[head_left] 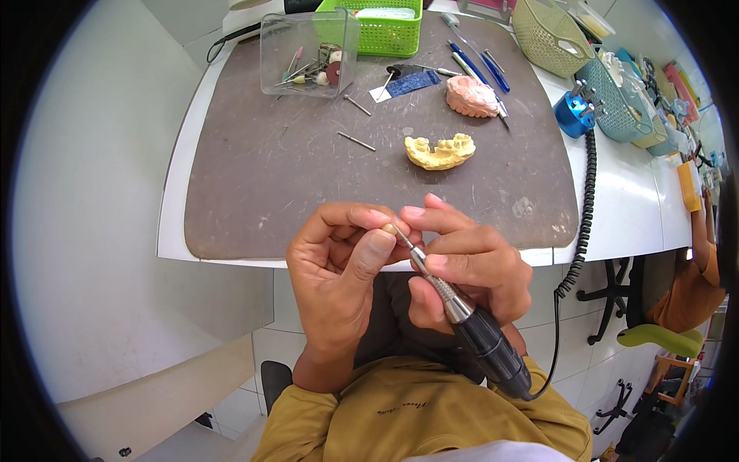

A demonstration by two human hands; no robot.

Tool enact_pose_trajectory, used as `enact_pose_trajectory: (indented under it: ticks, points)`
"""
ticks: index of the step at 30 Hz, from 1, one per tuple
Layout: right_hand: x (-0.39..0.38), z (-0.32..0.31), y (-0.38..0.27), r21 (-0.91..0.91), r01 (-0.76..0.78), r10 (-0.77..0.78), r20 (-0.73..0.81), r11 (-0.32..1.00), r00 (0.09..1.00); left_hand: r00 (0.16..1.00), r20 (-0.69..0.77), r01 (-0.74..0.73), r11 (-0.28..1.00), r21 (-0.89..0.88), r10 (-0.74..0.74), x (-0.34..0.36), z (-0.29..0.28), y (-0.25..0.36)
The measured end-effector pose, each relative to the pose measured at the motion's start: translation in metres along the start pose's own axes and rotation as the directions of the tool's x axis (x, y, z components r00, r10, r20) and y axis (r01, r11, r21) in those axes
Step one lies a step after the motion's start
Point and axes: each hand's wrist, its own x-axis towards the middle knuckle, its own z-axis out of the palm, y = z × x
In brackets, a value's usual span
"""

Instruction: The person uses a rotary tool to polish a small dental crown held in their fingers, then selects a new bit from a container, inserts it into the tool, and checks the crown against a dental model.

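The thumb and forefinger of the left hand (pixel 331 266) are pinched together on a small yellowish piece (pixel 389 229), which is held up just in front of the mat's near edge. The thumb and fingers of the right hand (pixel 479 266) are closed around a black-and-silver rotary handpiece (pixel 493 346), its thin metal bit (pixel 402 237) pointing at the piece; whether the two touch cannot be told. A coiled black cord (pixel 589 185) runs from the handpiece up along the mat's right side, near a blue bur stand (pixel 574 115). Beyond the fingers, on the brown mat (pixel 262 177), sits a yellow dental cast (pixel 439 154), with a pink cast (pixel 471 98) behind it. Two metal rods lie to the left, below a clear box (pixel 279 77) of small polishing tools, and a green basket (pixel 385 38) stands at the far edge
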Motion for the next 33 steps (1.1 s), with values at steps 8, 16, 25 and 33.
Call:
enact_pose_trajectory:
  ticks: [8, 16, 25, 33]
  points:
    - [0.0006, 0.0002, 0.0007, 0.02, 0.033, -0.033, 0.027, 0.999, 0.999, 1.0, -0.007, 0.005, 1.0, -0.005, -0.005, -0.0005, -0.0007, 0.0001]
    - [-0.0001, -0.0014, 0.002, 0.012, 0.035, -0.035, 0.025, 0.999, 0.999, 1.0, -0.024, 0.002, 1.0, -0.007, -0.002, -0.0007, 0.0003, -0.0007]
    - [0.0011, -0.0009, 0.0002, 0.008, 0.018, -0.018, 0.031, 1.0, 0.999, 1.0, -0.017, -0.005, 1.0, -0.03, 0.005, -0.0009, 0.0003, -0.0004]
    - [0.0002, -0.0021, 0.0006, 0.008, 0.015, -0.016, 0.022, 1.0, 1.0, 1.0, -0.024, -0.013, 1.0, 0.001, 0.013, -0.0004, 0.0011, -0.0014]
